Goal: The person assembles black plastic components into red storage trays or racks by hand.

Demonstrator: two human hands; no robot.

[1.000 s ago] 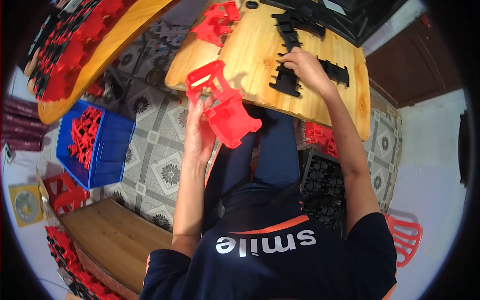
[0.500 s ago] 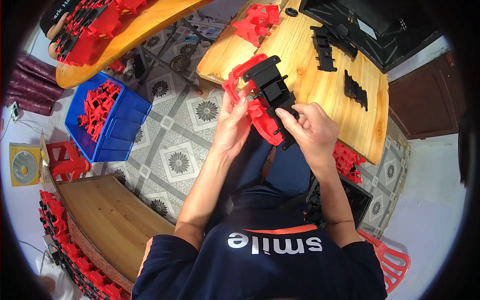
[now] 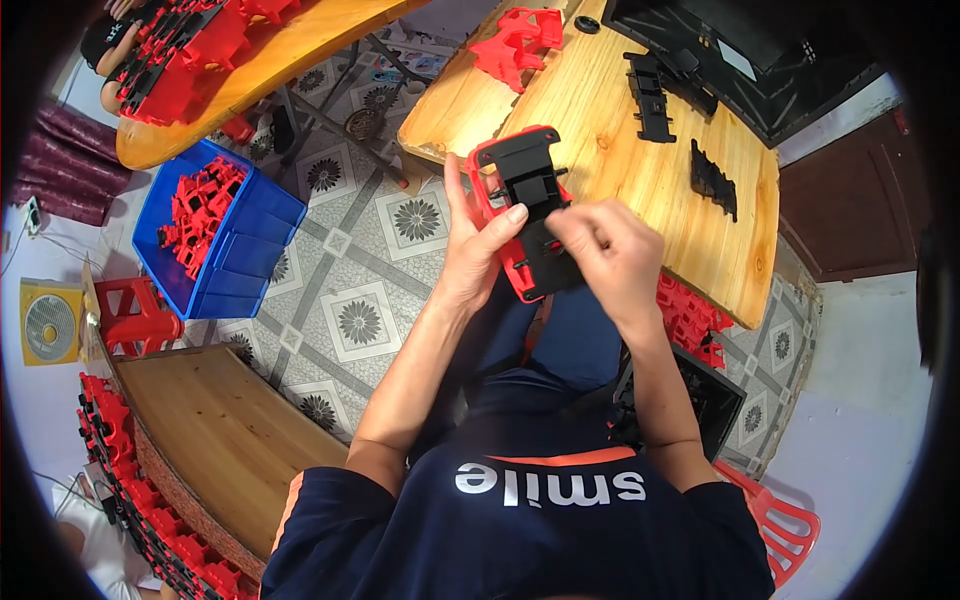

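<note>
My left hand (image 3: pixel 474 250) is closed round the left side of a red plastic frame (image 3: pixel 513 262), its thumb lying across the top. Over the frame sits a long black plastic plate (image 3: pixel 528 165), nearly lined up with it, so that red shows mainly along the left edge and lower end. My right hand (image 3: pixel 612 255) has curled fingers, thumb and forefinger pinched at the plate's right edge near its middle. What lies between those fingertips is hidden. The joined parts are held above my lap, by the near edge of the wooden table (image 3: pixel 590 140).
On the table lie another red frame (image 3: pixel 518 48), black plates (image 3: pixel 650 98), a toothed black piece (image 3: pixel 712 182) and a black ring (image 3: pixel 587 24). A blue bin (image 3: pixel 245 235) of red parts stands left, near a bench (image 3: pixel 215 420). A person's hand (image 3: pixel 122 45) shows upper left.
The black plate has come down onto the red frame and lines up with it. My left thumb has moved over its top. My right hand has shifted slightly left, fingers more curled.
</note>
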